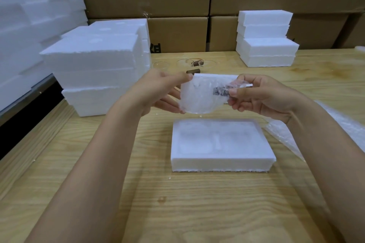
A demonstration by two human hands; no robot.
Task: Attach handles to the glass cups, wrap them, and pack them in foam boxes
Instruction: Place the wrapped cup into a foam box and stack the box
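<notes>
Fingers [181,78] of the left hand [158,90] pinch the upper left edge of the wrapped cup [199,100]; the right hand [264,96] pinches the wrap over its dark handle [219,91]. The cup hangs mid-frame, clear above the open foam box [221,162] on the bench [177,203]. A strip of bench separates that box from the foam stack [94,65] at left.

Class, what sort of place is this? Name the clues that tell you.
Likely a warehouse packing bench: stacked cardboard cartons behind, piles of foam boxes on the table, and the left hand and right hand holding a wrapped cup.
</notes>
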